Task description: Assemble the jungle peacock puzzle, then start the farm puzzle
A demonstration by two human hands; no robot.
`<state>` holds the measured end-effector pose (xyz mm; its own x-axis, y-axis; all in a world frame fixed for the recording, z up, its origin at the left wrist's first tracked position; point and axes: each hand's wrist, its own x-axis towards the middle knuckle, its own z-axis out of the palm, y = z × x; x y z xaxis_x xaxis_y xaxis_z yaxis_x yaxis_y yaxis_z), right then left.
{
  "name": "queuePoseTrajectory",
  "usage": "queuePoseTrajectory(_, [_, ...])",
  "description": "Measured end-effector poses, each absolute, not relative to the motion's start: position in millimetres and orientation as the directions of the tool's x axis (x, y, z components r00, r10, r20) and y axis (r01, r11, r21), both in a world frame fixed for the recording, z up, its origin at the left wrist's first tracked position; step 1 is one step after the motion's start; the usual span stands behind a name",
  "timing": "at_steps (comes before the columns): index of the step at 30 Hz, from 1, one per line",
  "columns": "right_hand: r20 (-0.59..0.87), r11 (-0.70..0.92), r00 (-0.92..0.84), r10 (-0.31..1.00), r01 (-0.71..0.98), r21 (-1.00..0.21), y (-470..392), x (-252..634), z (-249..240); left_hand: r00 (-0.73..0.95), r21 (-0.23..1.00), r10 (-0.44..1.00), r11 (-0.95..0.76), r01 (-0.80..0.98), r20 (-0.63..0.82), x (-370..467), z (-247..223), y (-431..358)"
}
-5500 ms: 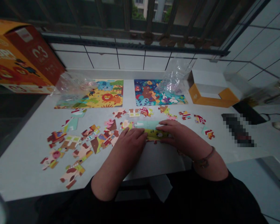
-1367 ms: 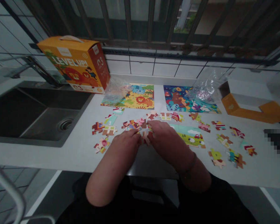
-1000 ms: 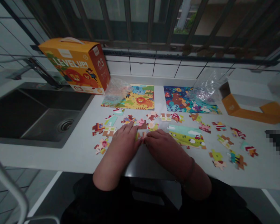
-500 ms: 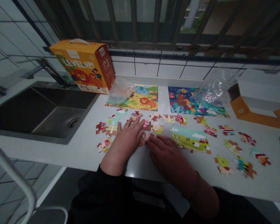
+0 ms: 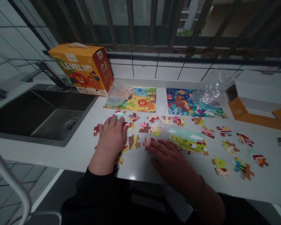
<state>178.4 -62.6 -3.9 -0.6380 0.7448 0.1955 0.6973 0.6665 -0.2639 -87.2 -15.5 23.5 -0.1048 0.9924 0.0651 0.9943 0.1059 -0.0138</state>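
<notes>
My left hand (image 5: 110,139) lies palm down over several puzzle pieces at the left, fingers stretched out, covering part of them. Just right of it, a brown and green puzzle piece (image 5: 134,142) lies on the counter. My right hand (image 5: 167,157) rests flat, fingers extended, its fingertips at a brown puzzle piece (image 5: 147,143). Beyond that hand is a joined puzzle strip (image 5: 189,140) with sheep and a red car on green. A pink pig piece (image 5: 144,127) and a red barn piece (image 5: 177,120) sit farther back.
The white counter (image 5: 140,162) holds more loose pieces (image 5: 243,168) at the right. Behind lie a lion picture (image 5: 144,101) and a dark blue animal picture (image 5: 180,101), partly under plastic bags (image 5: 210,93). An orange box (image 5: 84,68) stands beside the sink (image 5: 67,137); an open carton (image 5: 255,117) is at right.
My left hand has moved left, away from my right hand, uncovering pieces in the middle. My right hand stays nearly in place by the brown piece. The view has shifted slightly.
</notes>
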Motion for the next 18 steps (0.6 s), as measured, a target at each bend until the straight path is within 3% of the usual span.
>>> queuePoseTrajectory(5, [0.186, 0.660, -0.635, 0.749, 0.698, -0.277, -65.5, 178.2, -3.8, -0.094, -0.080, 0.996, 0.092, 0.993, -0.012, -101.2, 24.5, -13.2])
queuePoseTrajectory(11, [0.245, 0.676, -0.632, 0.736, 0.664, -0.319, -58.0, 196.1, 6.1, -0.069, -0.112, 0.998, 0.070, 0.991, 0.015, -95.9, 33.7, -16.8])
queuePoseTrajectory(18, [0.441, 0.403, -0.268, 0.857, 0.881, -0.246, -24.3, 284.4, 45.0, 0.057, 0.054, 0.998, -0.058, 0.997, 0.009, -86.9, 68.3, -36.2])
